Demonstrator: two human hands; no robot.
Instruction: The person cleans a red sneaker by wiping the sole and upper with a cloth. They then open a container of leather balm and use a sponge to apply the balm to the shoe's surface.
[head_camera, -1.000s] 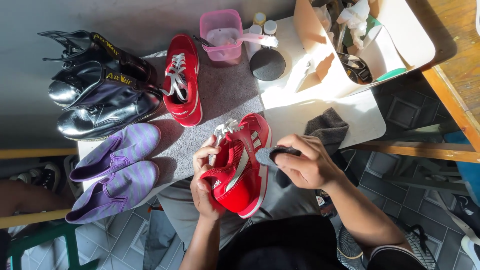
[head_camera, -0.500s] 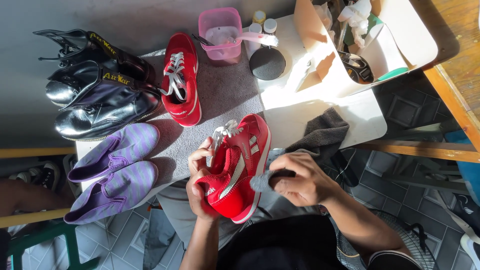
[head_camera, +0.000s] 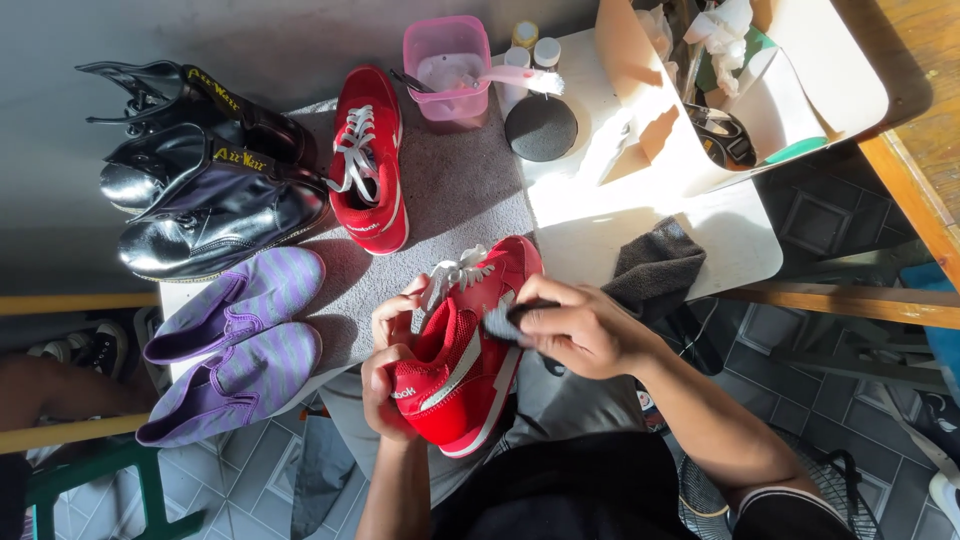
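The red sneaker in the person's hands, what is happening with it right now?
A person holds a red sneaker over their lap. The left hand grips its heel end, and the right hand presses a small dark brush or pad against its side. The matching red sneaker lies on the grey mat, beside black boots and purple striped shoes. A pink tub and a dark cloth sit on the white table.

The left hand (head_camera: 388, 375) grips a red sneaker (head_camera: 462, 350); the right hand (head_camera: 580, 325) presses a dark brush (head_camera: 503, 322) on it.
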